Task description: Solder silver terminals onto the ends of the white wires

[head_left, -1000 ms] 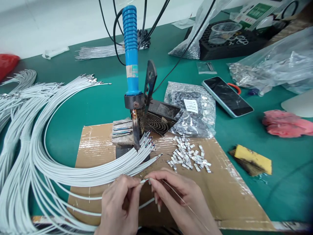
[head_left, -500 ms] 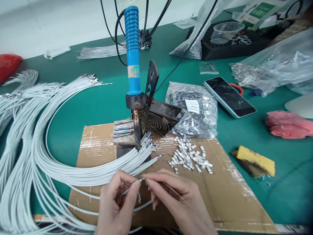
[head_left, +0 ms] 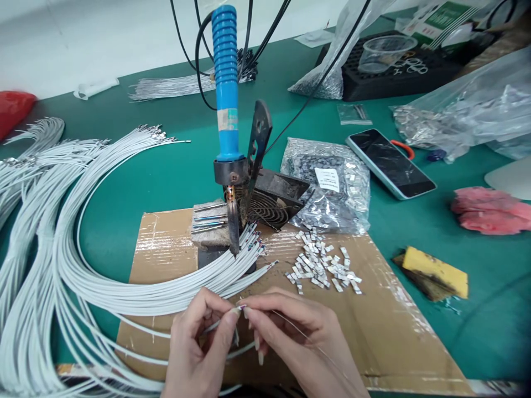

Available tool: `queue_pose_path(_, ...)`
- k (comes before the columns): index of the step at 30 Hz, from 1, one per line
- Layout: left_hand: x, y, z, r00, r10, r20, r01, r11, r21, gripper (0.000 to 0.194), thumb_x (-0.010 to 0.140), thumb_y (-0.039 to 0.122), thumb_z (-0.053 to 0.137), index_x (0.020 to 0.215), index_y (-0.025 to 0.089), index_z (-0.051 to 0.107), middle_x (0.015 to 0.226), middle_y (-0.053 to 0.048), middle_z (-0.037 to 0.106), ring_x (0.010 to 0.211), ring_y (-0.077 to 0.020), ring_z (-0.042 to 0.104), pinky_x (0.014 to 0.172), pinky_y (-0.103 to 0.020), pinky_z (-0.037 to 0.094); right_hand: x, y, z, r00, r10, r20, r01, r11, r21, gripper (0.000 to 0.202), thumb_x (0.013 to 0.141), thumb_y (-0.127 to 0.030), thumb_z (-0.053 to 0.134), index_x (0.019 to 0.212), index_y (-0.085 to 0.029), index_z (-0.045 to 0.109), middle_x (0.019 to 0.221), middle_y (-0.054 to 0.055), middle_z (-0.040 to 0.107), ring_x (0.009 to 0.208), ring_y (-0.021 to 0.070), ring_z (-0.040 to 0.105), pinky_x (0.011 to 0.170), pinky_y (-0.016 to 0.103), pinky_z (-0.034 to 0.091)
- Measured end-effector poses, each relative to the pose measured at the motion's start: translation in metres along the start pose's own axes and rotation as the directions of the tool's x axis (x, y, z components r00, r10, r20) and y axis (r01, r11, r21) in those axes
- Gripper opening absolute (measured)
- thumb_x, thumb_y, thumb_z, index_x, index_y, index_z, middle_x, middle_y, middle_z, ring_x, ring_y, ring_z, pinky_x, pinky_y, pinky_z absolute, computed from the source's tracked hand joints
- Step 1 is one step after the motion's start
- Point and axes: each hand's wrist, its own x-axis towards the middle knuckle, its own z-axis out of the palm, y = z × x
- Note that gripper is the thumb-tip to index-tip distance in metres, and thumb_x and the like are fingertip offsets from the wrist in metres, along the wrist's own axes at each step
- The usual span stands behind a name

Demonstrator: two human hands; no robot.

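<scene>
Low in the middle of the head view, my left hand (head_left: 201,345) pinches a white cable (head_left: 212,326) close to its tip between thumb and forefinger. My right hand (head_left: 301,334) meets it there, its thumb and forefinger closed at the same tip. A thin pale wire (head_left: 295,330) runs from the right fingers back across that hand. The fingertips hide most of the tip, where a little red shows. Just beyond the hands lies a bundle of white cables (head_left: 141,296), its ends under a blue-handled soldering iron (head_left: 227,138) that points downward in its stand (head_left: 258,138).
Small metal tabs (head_left: 321,262) lie scattered on the cardboard sheet (head_left: 373,331), with a clear plastic bag (head_left: 327,188) behind them. A phone (head_left: 390,164), a yellow sponge (head_left: 433,272) and a pink cloth (head_left: 492,210) are at the right. More cable bundles (head_left: 29,265) fill the left.
My right fingertips have moved slightly left, closer to the left thumb, and cover more of the cable tip. The left hand stays nearly still.
</scene>
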Motion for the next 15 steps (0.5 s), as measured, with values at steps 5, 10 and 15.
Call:
queue_pose_path(5,0.000,-0.002,0.000,0.999,0.045,-0.009,-0.044,0.998,0.036,0.040,0.093,0.053,0.071,0.073,0.019,0.068,0.060,0.003,0.056,0.056,-0.0121,0.046,0.055,-0.024,0.034,-0.002,-0.006,0.001,1.000,-0.001,-0.020,0.001,1.000,-0.022,0.012,0.084,-0.024,0.078,0.080,-0.025,0.089,0.061,-0.001,0.064,0.050,0.0114,0.057,0.050,0.021,0.047)
queue_pose_path(10,-0.002,0.001,0.003,1.000,-0.007,0.005,0.008,0.999,-0.046,0.040,0.092,0.054,0.072,0.075,0.018,0.067,0.061,0.003,0.058,0.056,-0.0117,0.046,0.055,-0.023,0.034,-0.004,0.002,0.002,1.000,-0.007,-0.025,0.008,0.999,0.034,0.010,0.084,-0.026,0.080,0.082,-0.025,0.090,0.062,0.000,0.065,0.050,0.0111,0.058,0.049,0.021,0.048)
queue_pose_path(15,-0.004,0.001,0.006,1.000,-0.020,0.009,0.021,0.995,-0.095,0.039,0.093,0.053,0.072,0.076,0.019,0.065,0.063,0.001,0.063,0.058,-0.0130,0.052,0.058,-0.023,0.039,-0.006,0.013,0.009,0.997,0.070,-0.040,-0.059,0.970,0.236,0.016,0.079,-0.039,0.088,0.079,-0.023,0.089,0.067,0.001,0.066,0.048,0.0100,0.059,0.045,0.020,0.051)
